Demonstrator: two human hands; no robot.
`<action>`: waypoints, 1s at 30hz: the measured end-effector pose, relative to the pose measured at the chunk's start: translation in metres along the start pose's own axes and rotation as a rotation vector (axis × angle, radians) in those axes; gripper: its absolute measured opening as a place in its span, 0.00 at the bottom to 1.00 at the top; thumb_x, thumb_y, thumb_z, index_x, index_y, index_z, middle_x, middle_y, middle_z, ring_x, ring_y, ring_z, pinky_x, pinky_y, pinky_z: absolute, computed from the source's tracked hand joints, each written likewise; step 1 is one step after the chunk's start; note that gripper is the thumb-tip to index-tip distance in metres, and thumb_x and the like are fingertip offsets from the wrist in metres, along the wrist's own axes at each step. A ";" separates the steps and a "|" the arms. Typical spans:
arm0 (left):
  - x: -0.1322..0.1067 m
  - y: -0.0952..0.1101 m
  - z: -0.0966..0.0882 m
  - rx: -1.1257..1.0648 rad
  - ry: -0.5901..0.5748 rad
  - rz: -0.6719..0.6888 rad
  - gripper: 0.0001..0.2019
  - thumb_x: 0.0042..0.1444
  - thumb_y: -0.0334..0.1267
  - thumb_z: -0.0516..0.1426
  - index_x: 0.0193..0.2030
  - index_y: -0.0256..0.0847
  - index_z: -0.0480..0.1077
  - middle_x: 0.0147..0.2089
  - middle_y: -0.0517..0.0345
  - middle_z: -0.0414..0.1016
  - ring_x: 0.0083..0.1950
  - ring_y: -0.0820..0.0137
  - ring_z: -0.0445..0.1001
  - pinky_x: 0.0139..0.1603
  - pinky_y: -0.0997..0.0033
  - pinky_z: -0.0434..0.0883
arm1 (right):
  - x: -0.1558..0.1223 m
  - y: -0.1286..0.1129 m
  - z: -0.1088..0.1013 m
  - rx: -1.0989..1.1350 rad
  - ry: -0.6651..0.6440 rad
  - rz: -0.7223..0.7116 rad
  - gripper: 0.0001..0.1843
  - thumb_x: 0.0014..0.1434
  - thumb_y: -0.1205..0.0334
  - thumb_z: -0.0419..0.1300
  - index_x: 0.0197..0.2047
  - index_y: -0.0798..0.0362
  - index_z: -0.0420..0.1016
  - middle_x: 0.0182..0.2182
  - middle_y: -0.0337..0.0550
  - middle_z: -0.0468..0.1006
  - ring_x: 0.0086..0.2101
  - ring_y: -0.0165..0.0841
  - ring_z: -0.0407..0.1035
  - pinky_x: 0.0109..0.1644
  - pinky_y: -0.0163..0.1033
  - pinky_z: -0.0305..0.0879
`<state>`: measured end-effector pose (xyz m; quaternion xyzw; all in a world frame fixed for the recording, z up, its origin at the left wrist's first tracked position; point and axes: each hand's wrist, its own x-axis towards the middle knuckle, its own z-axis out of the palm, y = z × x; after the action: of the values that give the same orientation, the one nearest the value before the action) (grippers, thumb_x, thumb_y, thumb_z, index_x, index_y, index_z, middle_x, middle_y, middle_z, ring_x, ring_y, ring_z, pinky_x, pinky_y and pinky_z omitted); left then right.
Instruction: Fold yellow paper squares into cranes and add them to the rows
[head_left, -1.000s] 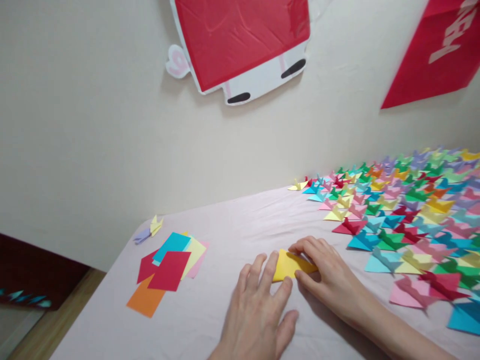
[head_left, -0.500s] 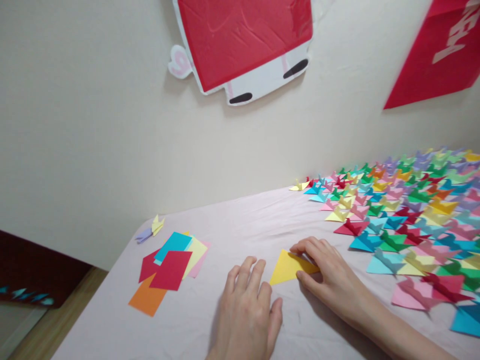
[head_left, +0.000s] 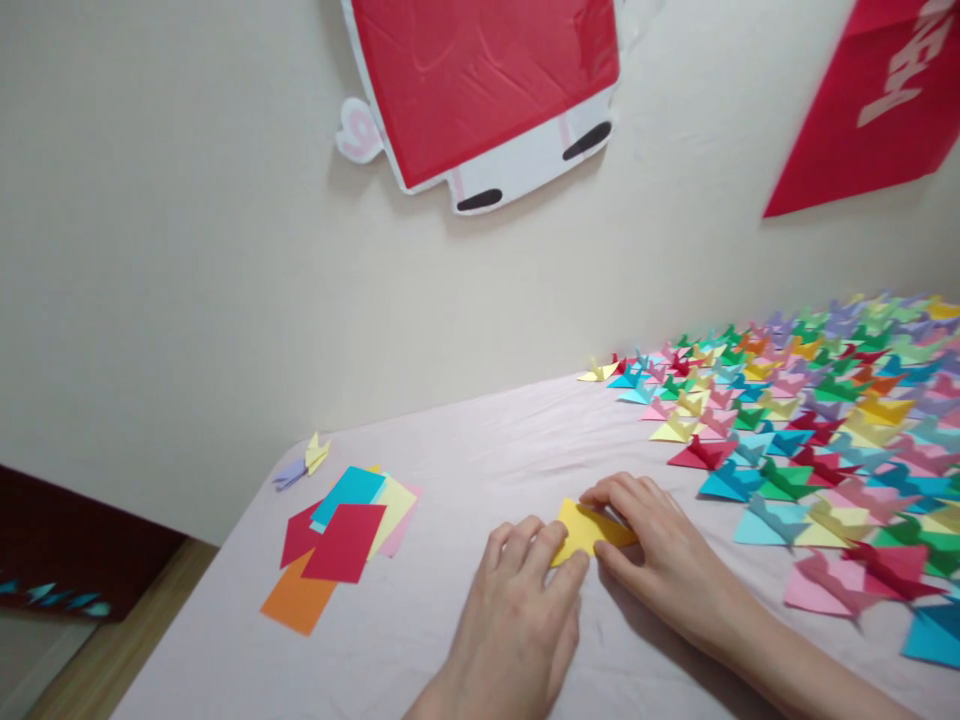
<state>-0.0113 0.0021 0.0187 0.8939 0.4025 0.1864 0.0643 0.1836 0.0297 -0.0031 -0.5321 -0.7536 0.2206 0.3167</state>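
Observation:
A folded yellow paper (head_left: 589,527) lies flat on the pale pink tablecloth (head_left: 465,450) in front of me. My left hand (head_left: 517,620) rests on the cloth with its fingertips curled onto the paper's left corner, pinching it with the thumb. My right hand (head_left: 660,545) holds the paper's right side down, fingers over its top edge and thumb under the lower edge.
Loose paper squares (head_left: 341,540) in red, orange, blue, yellow and pink lie at the left. Two small folded pieces (head_left: 304,462) sit near the table's far left corner. Several rows of coloured folded paper figures (head_left: 810,440) cover the right side. Red posters hang on the wall.
My left hand drew back off the yellow paper half a second ago, then came forward again onto its left corner. The right hand stayed put.

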 end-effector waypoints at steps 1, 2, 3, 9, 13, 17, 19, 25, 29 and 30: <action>0.005 0.002 0.002 -0.056 0.026 -0.084 0.17 0.59 0.27 0.51 0.54 0.43 0.65 0.58 0.49 0.68 0.58 0.56 0.66 0.56 0.49 0.69 | 0.000 -0.001 0.000 -0.002 0.000 0.002 0.14 0.51 0.72 0.54 0.41 0.48 0.68 0.41 0.44 0.74 0.44 0.42 0.66 0.48 0.48 0.62; 0.010 0.003 0.005 -0.116 0.060 -0.187 0.17 0.59 0.28 0.51 0.55 0.44 0.64 0.58 0.49 0.68 0.58 0.57 0.66 0.55 0.51 0.70 | 0.000 -0.002 0.000 -0.005 0.001 0.003 0.14 0.51 0.72 0.54 0.41 0.49 0.68 0.41 0.44 0.74 0.43 0.42 0.66 0.48 0.48 0.62; 0.015 0.005 0.009 -0.168 0.104 -0.290 0.18 0.58 0.29 0.51 0.56 0.44 0.63 0.57 0.49 0.68 0.57 0.58 0.66 0.55 0.52 0.71 | 0.000 -0.002 -0.001 -0.008 0.002 0.004 0.15 0.51 0.72 0.54 0.42 0.49 0.68 0.41 0.44 0.74 0.43 0.42 0.66 0.48 0.48 0.62; 0.038 0.009 0.034 -0.141 0.110 -0.433 0.24 0.52 0.31 0.54 0.58 0.41 0.60 0.60 0.43 0.66 0.62 0.53 0.63 0.62 0.45 0.64 | -0.001 -0.001 -0.001 -0.009 0.003 -0.002 0.15 0.53 0.73 0.54 0.43 0.49 0.69 0.42 0.45 0.75 0.43 0.42 0.66 0.47 0.48 0.63; 0.039 0.009 0.035 -0.115 0.106 -0.443 0.26 0.48 0.28 0.52 0.57 0.41 0.59 0.60 0.43 0.66 0.63 0.53 0.62 0.63 0.45 0.62 | 0.000 0.000 -0.001 -0.016 0.005 -0.015 0.17 0.51 0.74 0.54 0.43 0.49 0.69 0.42 0.45 0.75 0.42 0.42 0.66 0.46 0.47 0.63; 0.037 0.006 0.029 -0.158 0.056 -0.440 0.28 0.45 0.25 0.50 0.56 0.41 0.59 0.60 0.43 0.65 0.64 0.55 0.62 0.63 0.47 0.63 | 0.000 -0.002 -0.002 -0.027 -0.001 0.003 0.17 0.51 0.75 0.54 0.43 0.49 0.68 0.42 0.45 0.74 0.42 0.42 0.65 0.47 0.48 0.62; 0.034 0.003 0.025 -0.173 0.035 -0.437 0.29 0.44 0.24 0.50 0.56 0.41 0.59 0.60 0.43 0.64 0.66 0.56 0.61 0.64 0.48 0.62 | 0.000 -0.004 -0.003 -0.025 -0.010 0.008 0.17 0.51 0.75 0.54 0.43 0.50 0.68 0.42 0.45 0.74 0.43 0.42 0.65 0.47 0.48 0.62; 0.016 -0.014 0.016 -0.217 0.006 -0.417 0.32 0.44 0.20 0.48 0.58 0.41 0.59 0.64 0.42 0.60 0.69 0.59 0.58 0.67 0.46 0.60 | 0.000 -0.005 -0.004 -0.027 0.015 -0.008 0.16 0.51 0.76 0.53 0.42 0.49 0.67 0.40 0.44 0.74 0.42 0.41 0.65 0.46 0.47 0.62; 0.005 -0.020 0.016 -0.221 0.044 -0.416 0.32 0.44 0.19 0.46 0.59 0.41 0.60 0.65 0.44 0.60 0.70 0.60 0.58 0.69 0.46 0.60 | -0.001 -0.002 -0.004 -0.012 0.012 -0.030 0.16 0.53 0.76 0.51 0.41 0.49 0.69 0.41 0.45 0.73 0.43 0.41 0.66 0.47 0.49 0.64; 0.003 -0.020 0.016 -0.215 0.060 -0.419 0.33 0.44 0.19 0.46 0.59 0.41 0.61 0.65 0.44 0.60 0.70 0.61 0.57 0.69 0.46 0.60 | -0.001 -0.001 -0.004 -0.002 0.013 -0.032 0.16 0.54 0.75 0.51 0.42 0.49 0.70 0.42 0.46 0.73 0.44 0.42 0.66 0.49 0.49 0.64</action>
<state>-0.0169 0.0184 -0.0006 0.7730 0.5586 0.2373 0.1845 0.1857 0.0286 -0.0003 -0.5220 -0.7601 0.2112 0.3244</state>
